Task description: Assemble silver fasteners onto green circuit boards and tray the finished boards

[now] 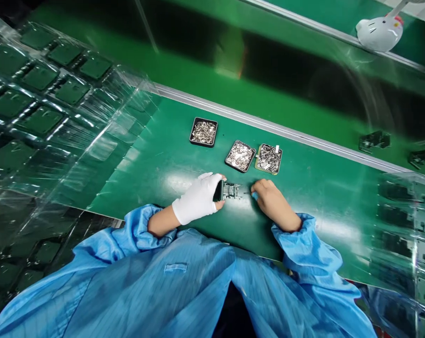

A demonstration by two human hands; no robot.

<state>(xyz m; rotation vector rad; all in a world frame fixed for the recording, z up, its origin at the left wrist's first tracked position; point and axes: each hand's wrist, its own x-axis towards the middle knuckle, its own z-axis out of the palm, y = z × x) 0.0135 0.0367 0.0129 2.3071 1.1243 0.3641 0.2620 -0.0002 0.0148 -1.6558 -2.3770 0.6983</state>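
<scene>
My left hand [200, 197], in a white glove with bare fingertips, is closed around a small dark green assembly [230, 190]. Metal-looking parts and thin prongs on it point to the right. Facing those prongs, a short gap away, my right hand [271, 199] is bare and its fingers are pinched together. A bit of blue shows at its fingertips, and a thin dark tip sticks out to the left; what it belongs to is too small to name. Beyond the hands stand three small trays of shiny metal pieces: a left tray [216, 133], a middle tray [227, 163] and a right tray [257, 165].
Clear plastic trays [109, 136] with dark green parts are stacked at the left. More clear trays [414, 234] stand at the right. A metal rail [240, 114] runs behind the green work surface [156, 150]. Two dark assemblies, one nearer [374, 141], lie beyond it, below a white cat-shaped lamp [379, 35].
</scene>
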